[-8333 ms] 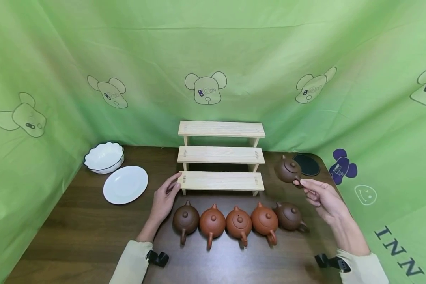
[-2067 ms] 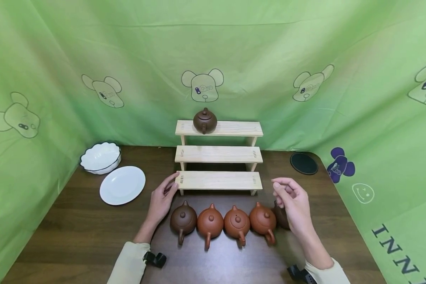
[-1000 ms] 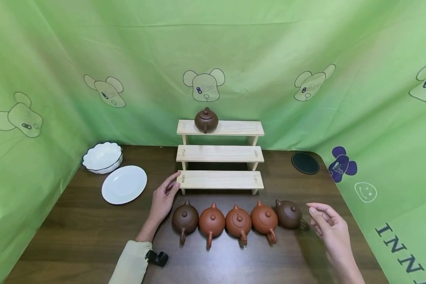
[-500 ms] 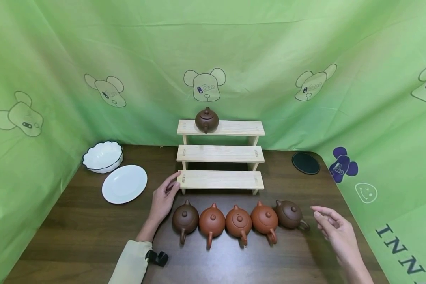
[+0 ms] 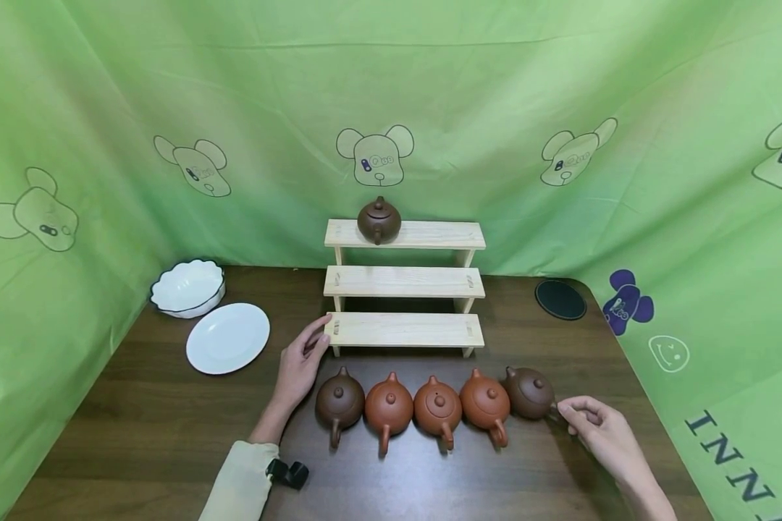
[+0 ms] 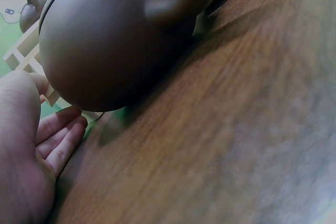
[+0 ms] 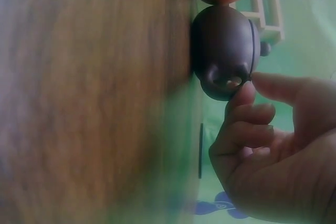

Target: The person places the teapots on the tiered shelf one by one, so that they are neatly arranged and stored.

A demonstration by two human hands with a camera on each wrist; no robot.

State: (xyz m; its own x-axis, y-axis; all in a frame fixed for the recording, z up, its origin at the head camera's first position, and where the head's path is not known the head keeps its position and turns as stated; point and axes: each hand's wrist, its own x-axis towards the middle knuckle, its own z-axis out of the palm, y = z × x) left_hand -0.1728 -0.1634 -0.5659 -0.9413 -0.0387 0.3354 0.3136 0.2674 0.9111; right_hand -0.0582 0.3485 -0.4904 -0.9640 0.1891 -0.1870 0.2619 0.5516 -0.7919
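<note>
Right hand (image 5: 596, 427) pinches the handle (image 7: 218, 92) of the dark pot (image 5: 528, 396) at the row's right end, on the table (image 5: 137, 434) right beside an orange pot (image 5: 482, 407) — can't tell if they touch. Left hand (image 5: 297, 367) has fingers mostly extended, resting against the lowest step (image 5: 404, 331) at its left end. Best: seat thumb and finger firmly, keep pot level so the lid stays put — any lift straight up first.
</note>
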